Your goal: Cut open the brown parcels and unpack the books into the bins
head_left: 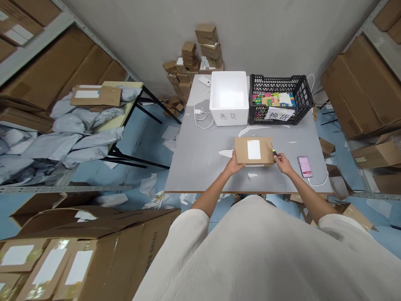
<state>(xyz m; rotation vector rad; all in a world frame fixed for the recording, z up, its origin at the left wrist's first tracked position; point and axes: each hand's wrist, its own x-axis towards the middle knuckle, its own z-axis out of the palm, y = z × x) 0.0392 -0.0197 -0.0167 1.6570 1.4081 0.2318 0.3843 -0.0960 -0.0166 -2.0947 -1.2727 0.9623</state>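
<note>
The cardboard box [265,154] lay flat on the grey tabletop [197,163], directly in front of the person, with its white label [254,149] facing up, an orientation that left the label fully in view. The left hand [232,165] gripped the box at its near left corner, fingers against the side, a hold that probably served to steady it. The right hand [283,163] was closed around the dark end of a slim yellow-and-black tool [274,152] by the box's right edge. The tool's thin tip pointed away from the person, and the grip, well back on the handle, seemed suited to guiding that tip; whether the tip touched the cardboard, I could not tell

Beyond the box, a white foam bin [229,120] and a black plastic crate [257,118] stood side by side, both upright and open at the top, presumably so that things could be dropped in from the near side. Handwritten characters on the bin's front and on the crate's paper sign [280,114] faced the person, likely to be readable from there. The crate held colourful packets [272,99]. To the right of the right hand lay a smartphone [305,167], screen up, a white cable [318,184] at its near end, apart from the box and perhaps set aside to leave elbow room
</note>
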